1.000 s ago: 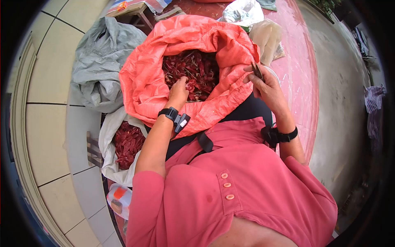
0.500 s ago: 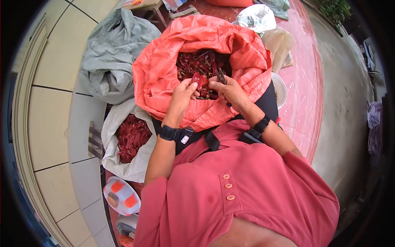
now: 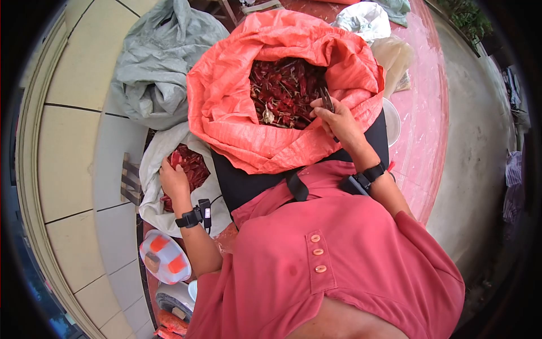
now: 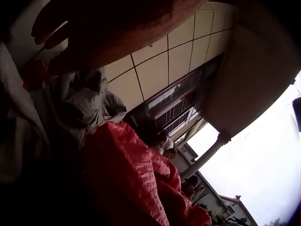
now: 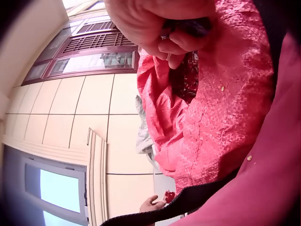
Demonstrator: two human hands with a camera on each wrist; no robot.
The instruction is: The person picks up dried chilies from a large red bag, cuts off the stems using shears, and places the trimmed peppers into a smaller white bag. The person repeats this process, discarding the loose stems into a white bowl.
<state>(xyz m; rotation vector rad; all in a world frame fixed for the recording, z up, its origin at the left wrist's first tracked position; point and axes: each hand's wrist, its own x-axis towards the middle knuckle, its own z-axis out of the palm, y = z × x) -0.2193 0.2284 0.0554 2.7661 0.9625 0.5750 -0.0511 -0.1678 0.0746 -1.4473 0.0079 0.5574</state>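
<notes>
Orange sack as landmark — wide rolled rim round dark red chillies. Right hand over its right rim, fingers curled round dark scissors-like tool. Left hand to near left of orange sack, over chilli heap within white sack; red piece at fingertips — cannot tell if pinched. Orange rim between hands, well apart. Right of orange sack: white bowl, then pink floor. Counts: two hands, one tool, two sacks showing chillies, one grey sack left of orange.
</notes>
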